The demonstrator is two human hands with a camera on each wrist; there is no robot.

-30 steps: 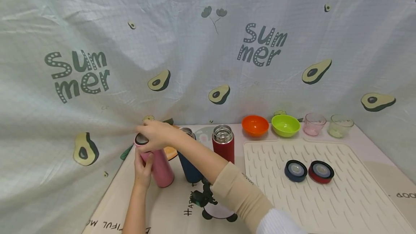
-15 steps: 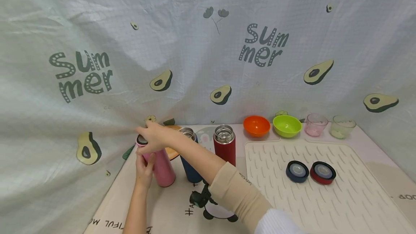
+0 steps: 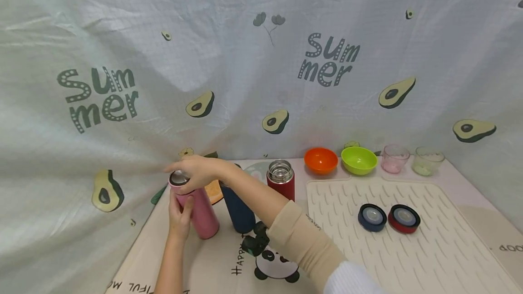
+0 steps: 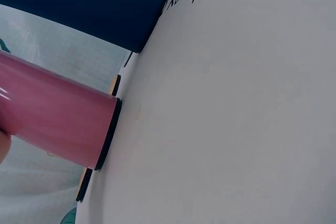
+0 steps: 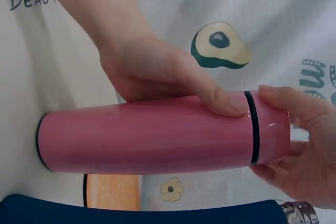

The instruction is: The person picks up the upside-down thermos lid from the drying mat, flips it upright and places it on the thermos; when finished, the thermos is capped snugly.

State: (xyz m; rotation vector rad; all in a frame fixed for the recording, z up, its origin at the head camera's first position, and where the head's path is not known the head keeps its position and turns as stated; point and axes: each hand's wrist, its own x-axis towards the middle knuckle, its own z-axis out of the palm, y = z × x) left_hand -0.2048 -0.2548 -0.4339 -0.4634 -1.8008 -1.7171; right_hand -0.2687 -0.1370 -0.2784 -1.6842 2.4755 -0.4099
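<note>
A pink thermos (image 3: 204, 217) stands on the table at the left, slightly tilted in the head view. My left hand (image 3: 179, 221) grips its upper body, the thumb lying just below the black seam ring in the right wrist view. Around the pink lid (image 5: 272, 129) at the top, the fingers and thumb of my right hand (image 3: 197, 172) are curled. The lid sits on the bottle. Close on the right is a navy thermos (image 3: 239, 212), its mouth mostly hidden behind my right forearm. An uncapped red thermos (image 3: 282, 187) stands beyond that arm.
A ribbed cream mat (image 3: 347, 253) carries a navy lid (image 3: 372, 218) and a red lid (image 3: 403, 219). Behind it stand an orange bowl (image 3: 320, 161), a green bowl (image 3: 359, 161), a pink glass (image 3: 395, 159) and a green glass (image 3: 427, 161). A printed curtain (image 3: 229, 58) borders the table.
My right hand has turned a little on the lid, showing more of its top, and that hand and forearm now cover the navy thermos's mouth. The left hand keeps its grip.
</note>
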